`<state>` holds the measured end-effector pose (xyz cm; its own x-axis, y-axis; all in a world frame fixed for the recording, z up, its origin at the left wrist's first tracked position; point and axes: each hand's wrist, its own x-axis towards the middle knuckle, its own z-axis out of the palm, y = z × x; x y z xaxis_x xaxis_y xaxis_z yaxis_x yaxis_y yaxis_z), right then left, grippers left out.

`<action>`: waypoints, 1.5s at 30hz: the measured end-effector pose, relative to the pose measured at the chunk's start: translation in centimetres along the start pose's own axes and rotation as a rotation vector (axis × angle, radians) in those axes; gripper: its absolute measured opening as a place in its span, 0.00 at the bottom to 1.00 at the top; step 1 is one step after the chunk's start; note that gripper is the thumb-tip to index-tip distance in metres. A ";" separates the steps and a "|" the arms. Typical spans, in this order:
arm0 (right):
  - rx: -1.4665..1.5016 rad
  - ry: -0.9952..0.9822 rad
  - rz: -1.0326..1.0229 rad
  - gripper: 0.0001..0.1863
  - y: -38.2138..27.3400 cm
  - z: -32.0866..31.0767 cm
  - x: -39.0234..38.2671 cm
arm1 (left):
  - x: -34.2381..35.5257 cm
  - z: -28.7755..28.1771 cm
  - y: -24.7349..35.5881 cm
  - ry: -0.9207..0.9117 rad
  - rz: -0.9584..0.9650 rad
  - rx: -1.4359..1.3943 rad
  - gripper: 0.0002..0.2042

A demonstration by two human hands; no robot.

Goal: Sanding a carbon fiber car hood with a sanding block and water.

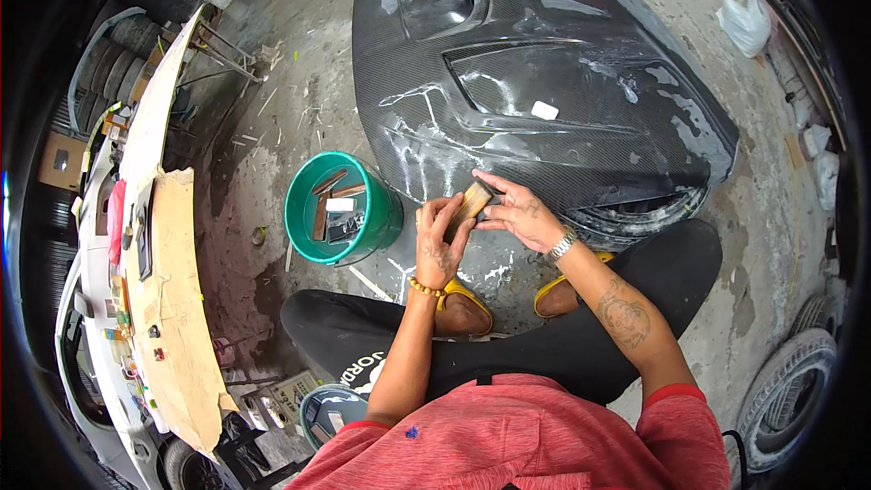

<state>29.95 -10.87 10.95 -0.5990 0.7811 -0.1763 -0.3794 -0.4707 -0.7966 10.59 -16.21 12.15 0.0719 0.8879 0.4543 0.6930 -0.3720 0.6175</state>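
Note:
Between my hands, in front of my knees, is a small wooden block (471,200) with a dark sheet, seemingly sandpaper, along its right side. My left hand (439,240) pinches the block from the left with fingers and thumb. From the right, my right hand (526,216) closes its fingers and thumb on the dark sheet and the block's edge. Just beyond lies a black carbon-weave car hood (562,63), wet and streaked with whitish residue. A small white block (544,110) rests on it. Left of my hands stands a green bucket (299,238) holding wooden pieces, a white block and dark sheets.
A tyre (649,220) sits under the hood's near edge. More tyres (787,395) lie at right, below a white plastic bag (744,16). At left stand a cardboard-topped table (172,281) and a light-coloured car (95,336). Another bucket (313,413) is by my left side.

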 end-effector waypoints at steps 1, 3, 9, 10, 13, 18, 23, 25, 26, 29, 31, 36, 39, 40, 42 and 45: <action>0.010 -0.007 0.001 0.37 0.0 0.0 0.0 | 0.0 0.1 0.0 0.003 -0.002 -0.009 0.23; 0.021 -0.015 0.004 0.37 -0.1 0.0 -0.1 | 0.0 0.1 0.0 0.006 -0.006 -0.018 0.23; -0.031 0.004 0.003 0.37 -0.3 0.5 -0.2 | 0.0 -0.1 0.1 -0.009 0.009 0.022 0.23; -0.039 0.011 0.002 0.37 -0.3 0.5 -0.2 | 0.0 -0.1 0.1 -0.010 0.011 0.020 0.23; -0.053 0.019 -0.001 0.37 -0.3 0.6 -0.2 | 0.0 -0.1 0.2 -0.009 0.010 0.018 0.23; -0.059 0.022 0.000 0.37 -0.1 0.4 -0.2 | 0.0 -0.1 0.3 -0.010 0.008 0.027 0.23; 0.047 0.015 0.052 0.33 0.2 -0.1 0.0 | 0.0 -0.2 0.2 0.016 0.025 0.010 0.23; 0.229 0.021 0.040 0.27 0.2 -0.4 0.2 | 0.1 -0.3 0.3 0.003 0.014 0.015 0.23; 0.412 0.064 0.076 0.22 0.2 -0.5 0.3 | 0.1 -0.4 0.3 0.011 0.020 0.002 0.23; 0.302 0.055 0.077 0.16 0.3 -0.8 0.3 | 0.2 -0.5 0.6 -0.001 0.027 -0.006 0.23; 0.278 0.050 0.061 0.16 0.4 -0.9 0.3 | 0.3 -0.6 0.7 -0.004 0.024 0.000 0.23; 0.266 0.035 0.057 0.16 0.7 -1.0 0.3 | 0.3 -0.5 0.8 -0.003 0.021 0.009 0.23; 0.315 0.024 0.061 0.18 0.7 -1.1 0.3 | 0.2 -0.5 0.6 0.003 0.029 0.013 0.24; 0.339 0.013 0.067 0.18 0.7 -1.1 0.3 | 0.2 -0.5 0.6 0.000 0.034 0.017 0.24; 0.363 0.002 0.073 0.17 0.7 -1.1 0.2 | 0.1 -0.5 0.6 -0.003 0.039 0.022 0.24; 0.379 0.022 0.101 0.16 0.6 -1.0 0.2 | 0.1 -0.5 0.6 0.002 0.035 0.017 0.24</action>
<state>30.32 -10.61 9.81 -0.6325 0.7301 -0.2586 -0.5557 -0.6603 -0.5052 10.67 -16.47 12.96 0.0953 0.8738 0.4768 0.7023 -0.3985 0.5899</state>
